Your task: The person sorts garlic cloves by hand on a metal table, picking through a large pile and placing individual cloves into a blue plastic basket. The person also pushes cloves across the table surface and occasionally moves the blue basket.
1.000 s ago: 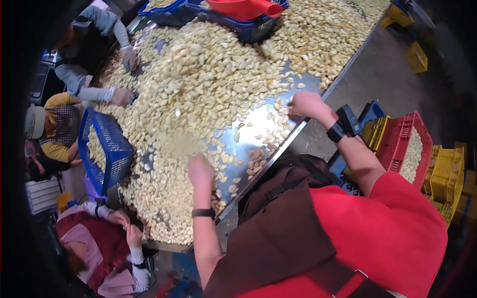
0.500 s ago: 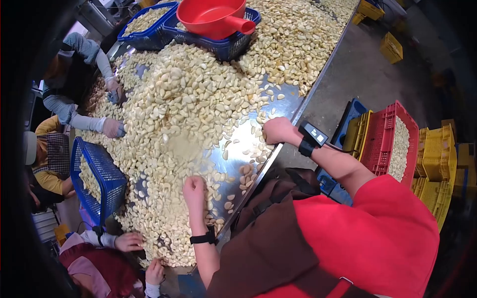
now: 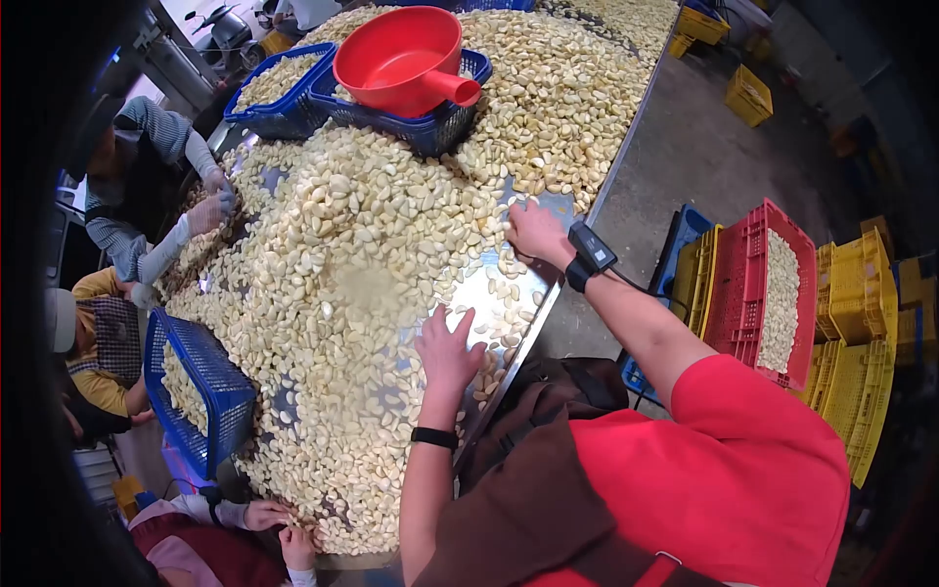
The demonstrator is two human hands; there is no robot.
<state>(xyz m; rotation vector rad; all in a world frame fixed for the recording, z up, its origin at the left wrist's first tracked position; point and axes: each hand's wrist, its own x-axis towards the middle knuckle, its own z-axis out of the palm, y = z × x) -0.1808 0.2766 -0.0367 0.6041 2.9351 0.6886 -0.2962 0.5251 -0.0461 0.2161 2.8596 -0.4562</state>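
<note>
A broad heap of pale peeled garlic cloves [image 3: 342,225] covers the metal table [image 3: 476,291], with a bare patch and scattered cloves near its right edge. My left hand [image 3: 448,354] hovers over or rests at the near side of the heap, fingers spread, nothing visible in it. Farther along the edge, my right hand [image 3: 538,235] lies against the cloves. Its fingers reach forward, loosely bent, thumb apart; part of them is hidden. A dark device is strapped on my right wrist, a black band on my left.
A red scoop [image 3: 401,64] sits on a blue basket [image 3: 430,132] at the back. Another blue basket [image 3: 217,391] holds cloves at the left. Co-workers' hands [image 3: 210,210] work across the table. A red crate [image 3: 732,293] of cloves and yellow crates [image 3: 856,293] stand right.
My left hand has gone from closed to spread and moved right and slightly up. My right hand has moved up along the table edge, its fingers loosening. Co-workers' hands have shifted too.
</note>
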